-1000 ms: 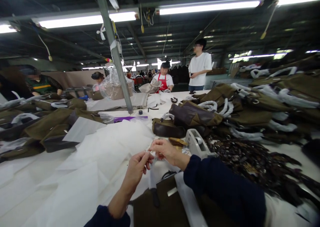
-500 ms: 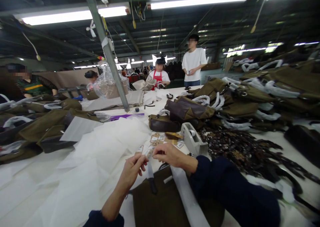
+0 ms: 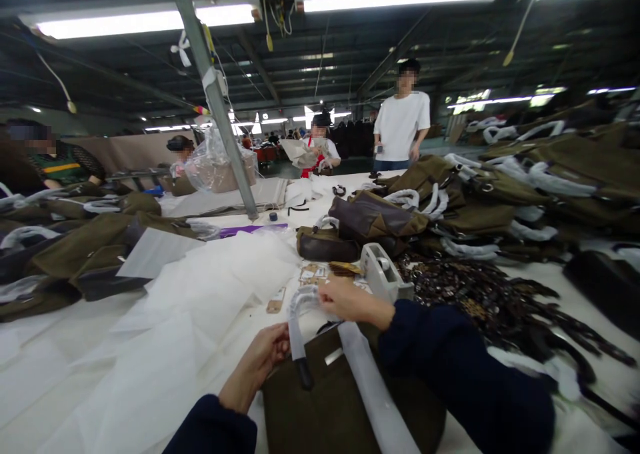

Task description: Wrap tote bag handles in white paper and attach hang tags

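Observation:
An olive-green bag (image 3: 315, 414) lies on the table right in front of me. Its curved handle (image 3: 296, 321) is wrapped in white padding, with a dark end at the bottom. My left hand (image 3: 265, 357) is closed at the left side of this handle, fingers curled against the wrapping. At the top right of the curve, my right hand (image 3: 350, 301) has its fingers closed on the handle. A long white wrapped strip (image 3: 370, 387) runs down over the bag. Just behind my right hand stands a grey tape dispenser (image 3: 383, 274).
White sheets (image 3: 200, 307) are spread to the left. Olive bags are piled at left (image 3: 90, 247) and right (image 3: 460, 181). Dark straps (image 3: 480, 301) lie in a heap at right. Tags (image 3: 313, 274) lie ahead. A metal post (image 3: 220, 121) rises from the table. Several people are beyond.
My left hand has moved down beside the handle, and my right hand has shifted slightly right. The handle's curve now shows between them. A standing person beyond has turned and lowered their arms.

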